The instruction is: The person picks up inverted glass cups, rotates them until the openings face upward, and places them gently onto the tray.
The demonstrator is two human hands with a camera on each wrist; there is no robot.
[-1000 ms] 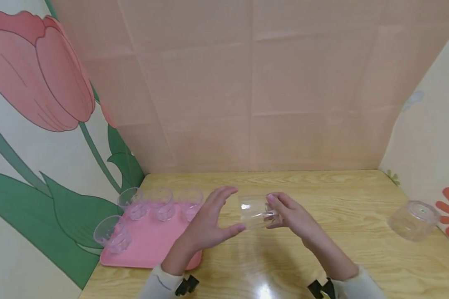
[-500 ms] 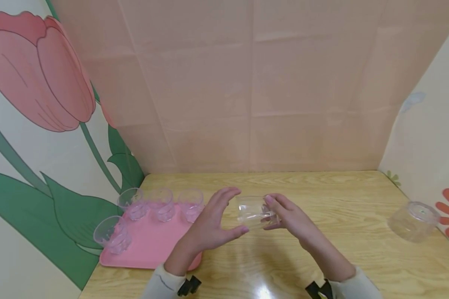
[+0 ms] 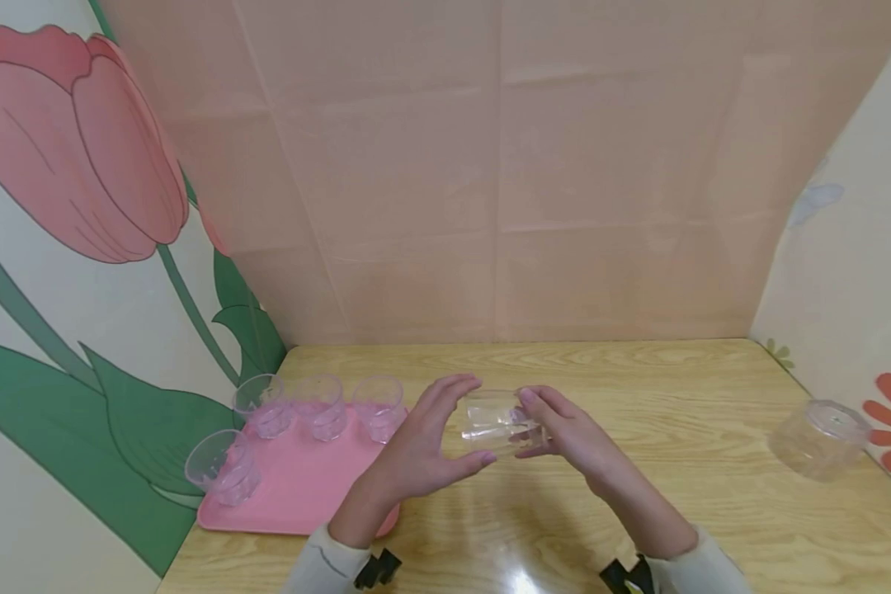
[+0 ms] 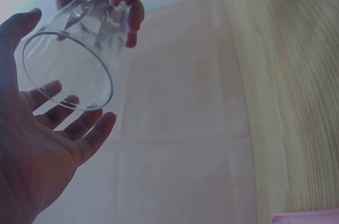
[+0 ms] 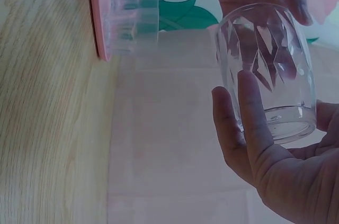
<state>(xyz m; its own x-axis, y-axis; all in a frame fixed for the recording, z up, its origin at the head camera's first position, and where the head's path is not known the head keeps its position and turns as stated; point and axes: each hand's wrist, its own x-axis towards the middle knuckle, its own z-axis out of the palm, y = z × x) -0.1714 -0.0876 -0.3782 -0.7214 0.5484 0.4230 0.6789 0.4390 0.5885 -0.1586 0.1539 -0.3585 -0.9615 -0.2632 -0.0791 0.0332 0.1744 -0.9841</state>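
A clear, faceted cup point(image 3: 493, 421) is held on its side above the table, its rim facing left. My right hand point(image 3: 575, 429) grips it around the base end, with fingers on one side and the thumb on the other. My left hand point(image 3: 426, 441) is spread around the rim end, thumb and fingers apart. In the left wrist view the cup's open mouth point(image 4: 69, 70) points toward the left palm, and the left thumb stands off the rim. Whether the left fingertips touch the cup I cannot tell. The right wrist view shows the right fingers point(image 5: 251, 113) along the cup wall.
A pink tray point(image 3: 304, 495) lies on the wooden table point(image 3: 638, 511) at the left, with several clear cups standing upright along its back and left edges. Another clear cup point(image 3: 820, 441) rests upside down at the far right, near the wall. A pinkish sheet point(image 3: 505, 206) hangs behind the table.
My right hand has carried the cup slightly left, so its rim now lies between the left thumb and fingers. The left hand has shifted slightly right. The cups on the tray have not moved.
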